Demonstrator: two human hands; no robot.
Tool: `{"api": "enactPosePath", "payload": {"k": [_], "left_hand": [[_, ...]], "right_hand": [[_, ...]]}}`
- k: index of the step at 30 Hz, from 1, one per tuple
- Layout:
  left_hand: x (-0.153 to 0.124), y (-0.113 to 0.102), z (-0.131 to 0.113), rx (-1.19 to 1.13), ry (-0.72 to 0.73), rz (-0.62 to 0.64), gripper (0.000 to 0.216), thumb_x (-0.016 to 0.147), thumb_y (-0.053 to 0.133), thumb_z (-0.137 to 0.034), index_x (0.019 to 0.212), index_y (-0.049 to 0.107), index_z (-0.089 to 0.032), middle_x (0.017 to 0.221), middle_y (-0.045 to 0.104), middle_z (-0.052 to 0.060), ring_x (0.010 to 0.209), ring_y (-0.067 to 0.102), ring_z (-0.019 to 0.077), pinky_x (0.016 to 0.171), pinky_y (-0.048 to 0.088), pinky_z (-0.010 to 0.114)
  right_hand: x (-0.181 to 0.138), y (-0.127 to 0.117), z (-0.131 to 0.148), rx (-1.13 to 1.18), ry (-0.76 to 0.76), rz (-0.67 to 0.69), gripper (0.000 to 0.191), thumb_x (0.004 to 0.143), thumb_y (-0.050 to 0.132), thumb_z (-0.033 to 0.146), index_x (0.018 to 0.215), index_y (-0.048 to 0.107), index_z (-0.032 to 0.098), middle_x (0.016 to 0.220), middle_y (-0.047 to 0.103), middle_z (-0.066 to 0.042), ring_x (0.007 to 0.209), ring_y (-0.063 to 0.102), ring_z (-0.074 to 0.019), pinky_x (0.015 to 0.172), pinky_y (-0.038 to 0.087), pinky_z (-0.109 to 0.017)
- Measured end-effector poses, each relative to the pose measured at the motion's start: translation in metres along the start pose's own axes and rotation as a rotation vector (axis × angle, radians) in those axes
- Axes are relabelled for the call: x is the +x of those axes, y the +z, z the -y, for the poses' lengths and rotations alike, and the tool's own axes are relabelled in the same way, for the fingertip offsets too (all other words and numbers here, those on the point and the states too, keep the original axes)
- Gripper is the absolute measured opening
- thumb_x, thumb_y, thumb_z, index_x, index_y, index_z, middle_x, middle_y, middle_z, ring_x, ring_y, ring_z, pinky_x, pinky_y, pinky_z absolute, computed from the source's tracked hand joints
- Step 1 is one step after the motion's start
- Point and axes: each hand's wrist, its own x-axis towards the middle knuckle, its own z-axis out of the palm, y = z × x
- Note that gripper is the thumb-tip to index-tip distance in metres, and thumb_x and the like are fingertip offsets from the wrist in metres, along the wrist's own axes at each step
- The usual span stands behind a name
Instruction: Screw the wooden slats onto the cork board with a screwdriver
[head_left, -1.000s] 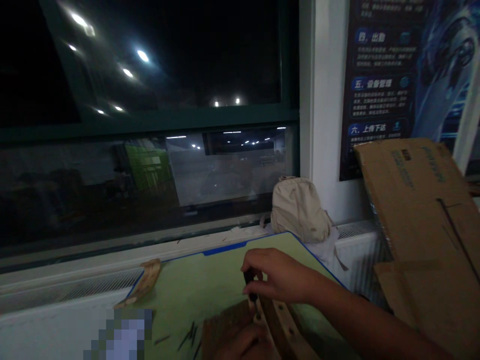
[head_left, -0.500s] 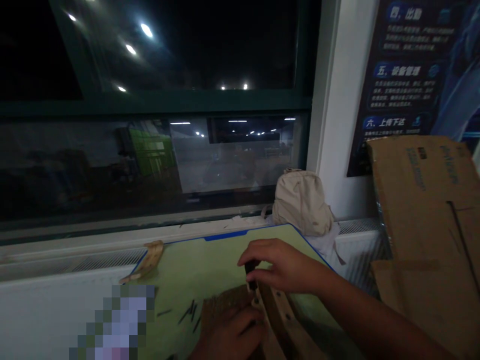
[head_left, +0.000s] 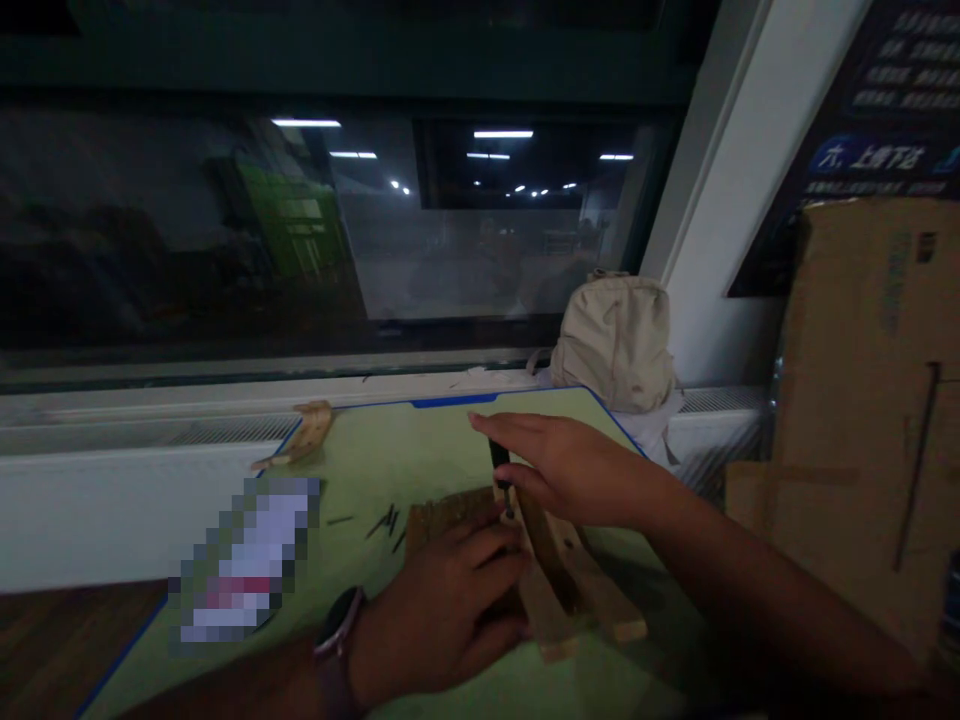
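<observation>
My right hand (head_left: 577, 465) is closed on a dark-handled screwdriver (head_left: 499, 460), thumb at its side and the fingers stretched over its top. The screwdriver stands nearly upright, its tip at the far end of a pale wooden slat (head_left: 547, 605). Over that slat's left side, my left hand (head_left: 442, 600) grips it, fingertips close to the screwdriver's tip. A second wooden slat (head_left: 604, 590) with a dark hole lies to the right, across a gap. Beneath the left hand a brown piece (head_left: 442, 510) shows in part. Several dark screws (head_left: 386, 520) lie to the left.
The green tabletop (head_left: 360, 460) has a blue edge. A curved wooden piece (head_left: 307, 435) sits at its far left corner, with a blurred-out item (head_left: 255, 550) nearer me. Behind stand a beige backpack (head_left: 619, 345) and a window; cardboard (head_left: 862, 420) leans at the right.
The view has tilted down, so the table sits higher and more of my left arm shows. My right fingers have straightened over the screwdriver's top. The left hand stays on the slat.
</observation>
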Motion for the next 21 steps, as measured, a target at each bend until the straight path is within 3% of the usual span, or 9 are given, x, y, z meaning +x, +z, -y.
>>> {"api": "enactPosePath", "payload": {"k": [1, 3, 7, 10, 13, 17, 21], "left_hand": [[0.000, 0.001, 0.001, 0.004, 0.004, 0.000, 0.031, 0.094, 0.053, -0.033, 0.120, 0.057, -0.018, 0.126, 0.059, 0.009, 0.118, 0.053, 0.0256, 0.103, 0.045, 0.040], [-0.001, 0.001, 0.001, 0.020, 0.007, -0.002, 0.030, 0.096, 0.052, -0.034, 0.121, 0.057, -0.018, 0.126, 0.059, 0.009, 0.119, 0.053, 0.0261, 0.103, 0.045, 0.041], [-0.001, 0.000, 0.000, 0.046, 0.035, -0.024, 0.030, 0.097, 0.050, -0.032, 0.123, 0.055, -0.018, 0.126, 0.059, 0.010, 0.120, 0.053, 0.0269, 0.103, 0.045, 0.044], [-0.002, 0.000, 0.001, 0.054, 0.043, -0.040, 0.031, 0.097, 0.049, -0.032, 0.124, 0.055, -0.018, 0.127, 0.059, 0.011, 0.120, 0.053, 0.0275, 0.102, 0.046, 0.045], [-0.003, 0.001, 0.003, 0.057, 0.053, -0.047, 0.032, 0.097, 0.050, -0.031, 0.126, 0.053, -0.018, 0.129, 0.058, 0.011, 0.123, 0.051, 0.0286, 0.102, 0.046, 0.046], [-0.003, 0.002, 0.003, 0.051, 0.060, -0.048, 0.033, 0.097, 0.050, -0.030, 0.128, 0.053, -0.019, 0.128, 0.058, 0.010, 0.127, 0.048, 0.0281, 0.107, 0.042, 0.047], [-0.003, 0.002, 0.003, 0.048, 0.049, -0.053, 0.031, 0.096, 0.051, -0.032, 0.124, 0.055, -0.018, 0.127, 0.058, 0.011, 0.121, 0.053, 0.0272, 0.102, 0.047, 0.045]], "right_hand": [[0.000, -0.001, 0.000, 0.059, -0.025, 0.012, 0.049, 0.095, 0.047, 0.019, 0.143, 0.040, 0.008, 0.141, 0.054, -0.018, 0.126, 0.054, -0.0245, 0.101, 0.044, -0.038], [-0.001, -0.003, -0.001, 0.181, -0.085, 0.023, 0.045, 0.095, 0.042, 0.012, 0.140, 0.045, 0.008, 0.140, 0.055, -0.017, 0.128, 0.052, -0.0212, 0.104, 0.042, -0.036], [0.001, -0.005, -0.005, 0.364, -0.114, -0.014, 0.026, 0.095, 0.049, 0.015, 0.119, 0.061, 0.014, 0.108, 0.071, -0.008, 0.100, 0.066, -0.0144, 0.088, 0.048, -0.026], [0.003, -0.002, -0.007, 0.257, -0.096, -0.119, 0.011, 0.091, 0.062, 0.022, 0.100, 0.063, 0.016, 0.092, 0.070, -0.004, 0.085, 0.064, -0.0148, 0.077, 0.046, -0.025], [0.003, 0.000, -0.007, 0.075, -0.006, -0.172, 0.018, 0.086, 0.068, 0.032, 0.087, 0.060, 0.017, 0.074, 0.064, 0.000, 0.066, 0.057, -0.0134, 0.061, 0.038, -0.023], [0.002, -0.001, -0.002, -0.144, 0.087, -0.110, 0.026, 0.091, 0.058, 0.043, 0.088, 0.057, 0.017, 0.069, 0.060, 0.000, 0.060, 0.051, -0.0143, 0.055, 0.027, -0.024], [0.002, -0.001, 0.004, -0.133, 0.044, 0.023, 0.022, 0.098, 0.046, 0.034, 0.094, 0.058, 0.016, 0.084, 0.063, -0.006, 0.073, 0.056, -0.0178, 0.063, 0.036, -0.027]]}}
